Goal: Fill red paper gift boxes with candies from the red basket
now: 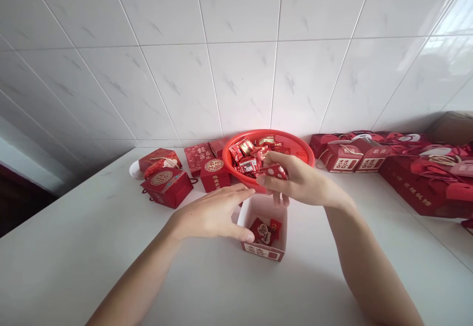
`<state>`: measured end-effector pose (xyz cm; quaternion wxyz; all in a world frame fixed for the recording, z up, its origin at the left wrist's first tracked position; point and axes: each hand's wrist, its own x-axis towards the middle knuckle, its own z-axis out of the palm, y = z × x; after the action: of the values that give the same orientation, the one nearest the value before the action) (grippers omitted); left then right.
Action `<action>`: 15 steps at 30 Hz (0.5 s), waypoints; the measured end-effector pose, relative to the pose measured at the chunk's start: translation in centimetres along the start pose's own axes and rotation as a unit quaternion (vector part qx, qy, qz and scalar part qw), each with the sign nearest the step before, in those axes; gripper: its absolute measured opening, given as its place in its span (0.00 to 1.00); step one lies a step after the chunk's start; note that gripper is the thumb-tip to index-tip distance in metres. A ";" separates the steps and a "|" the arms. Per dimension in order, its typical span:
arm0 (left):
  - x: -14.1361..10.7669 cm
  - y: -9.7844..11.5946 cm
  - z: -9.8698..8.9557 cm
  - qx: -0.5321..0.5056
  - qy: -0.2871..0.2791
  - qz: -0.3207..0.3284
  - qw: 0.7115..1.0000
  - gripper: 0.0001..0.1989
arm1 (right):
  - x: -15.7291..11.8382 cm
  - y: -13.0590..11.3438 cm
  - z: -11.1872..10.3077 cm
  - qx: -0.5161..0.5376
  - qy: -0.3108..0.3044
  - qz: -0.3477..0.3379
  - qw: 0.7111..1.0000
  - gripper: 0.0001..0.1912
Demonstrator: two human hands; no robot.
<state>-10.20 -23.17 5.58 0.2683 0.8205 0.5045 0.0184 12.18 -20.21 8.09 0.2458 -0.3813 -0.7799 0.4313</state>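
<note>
"Red cardboard: what's on the left of the worktop [207, 289]?"

"A loose group of closed boxes [168, 185], near the tiled wall [240, 79]."

"And the left hand [210, 213]?"

"Thumb and fingers apart at the left side of the open box [263, 252], thumb over its edge. Red packets [264, 232] lie inside."

"Behind that?"

"The basket [266, 131] of wrapped sweets [247, 147], partly blocked by the right hand [301, 180], clamped on a dotted red packet [278, 170] just above the open box's far end."

"Farther right?"

"More red boxes [342, 156], some rope-handled, crowded along the wall."
</note>
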 end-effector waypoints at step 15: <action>-0.1 0.4 -0.2 0.013 0.001 -0.027 1.000 0.42 | 0.6 0.5 -0.8 0.155 -0.128 0.011 0.980 0.21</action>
<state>-9.97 -23.35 5.94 0.2578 0.8100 0.5268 0.0059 12.59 -19.12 8.08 0.1958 -0.2886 -0.7245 0.5946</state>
